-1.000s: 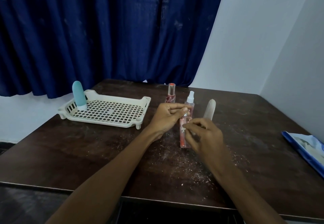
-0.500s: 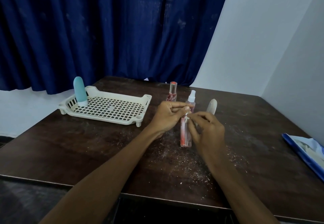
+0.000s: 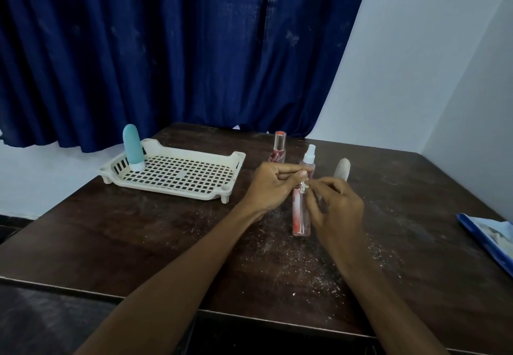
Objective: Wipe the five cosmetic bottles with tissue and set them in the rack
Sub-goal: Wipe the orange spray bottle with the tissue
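A tall clear pink bottle (image 3: 299, 217) stands on the dark table (image 3: 138, 238). My left hand (image 3: 270, 188) pinches its top, fingers curled. My right hand (image 3: 337, 210) pinches a small scrap of white tissue (image 3: 304, 187) against the bottle's upper part. Behind my hands stand a clear bottle with a red cap (image 3: 279, 146), a pink bottle with a white spray top (image 3: 308, 157) and a pale grey tube (image 3: 342, 170). A teal bottle (image 3: 133, 146) stands upright in the far left corner of the cream rack (image 3: 222, 188).
A blue packet (image 3: 494, 239) lies at the table's right edge. White tissue crumbs are scattered on the table around and in front of the held bottle. A blue curtain hangs behind the table, with white walls at the right.
My right hand has slid up the pink bottle from its middle to near its top, meeting my left hand. The other bottles and the rack have not moved.
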`<state>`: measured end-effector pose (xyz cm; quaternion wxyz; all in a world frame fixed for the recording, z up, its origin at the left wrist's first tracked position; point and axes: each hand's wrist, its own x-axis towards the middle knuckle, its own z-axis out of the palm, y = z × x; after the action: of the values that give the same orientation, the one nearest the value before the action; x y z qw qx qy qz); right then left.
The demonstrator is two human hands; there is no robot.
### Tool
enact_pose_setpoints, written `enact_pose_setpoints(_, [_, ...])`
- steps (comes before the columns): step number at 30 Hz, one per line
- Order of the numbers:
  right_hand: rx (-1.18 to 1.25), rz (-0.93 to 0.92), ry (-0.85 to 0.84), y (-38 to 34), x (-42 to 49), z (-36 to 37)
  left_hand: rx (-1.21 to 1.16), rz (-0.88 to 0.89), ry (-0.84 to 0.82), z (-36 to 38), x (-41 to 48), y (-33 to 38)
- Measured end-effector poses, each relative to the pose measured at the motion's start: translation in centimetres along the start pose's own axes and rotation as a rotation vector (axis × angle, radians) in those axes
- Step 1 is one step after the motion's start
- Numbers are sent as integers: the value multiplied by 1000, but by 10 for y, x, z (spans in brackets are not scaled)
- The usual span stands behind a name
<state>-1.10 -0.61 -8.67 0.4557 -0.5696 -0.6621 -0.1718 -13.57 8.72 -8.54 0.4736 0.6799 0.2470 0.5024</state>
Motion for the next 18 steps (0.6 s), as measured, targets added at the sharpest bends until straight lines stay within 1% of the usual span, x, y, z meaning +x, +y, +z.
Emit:
enact_pose_setpoints(4, [12,-38,8,-1,-1,1,1,2,-9,-3,0,0])
enact_pose_setpoints(8, [-13,26,28,4,2,-2,7,6,0,0,0,0])
enact_pose_setpoints(12, [7,-64,32,-3,2,1,1,17,-1,0,0,0])
enact_pose_setpoints(13, [7,-63,26,-2,2,2,-4,16,-5,0,0,0])
enact_pose_setpoints(16, [-8,31,25,7,4,1,-26,-1,-9,-1,-1,1])
enact_pose_setpoints(18, [19,95,75,12,3,-1,-66,-20,-21,0,-1,2])
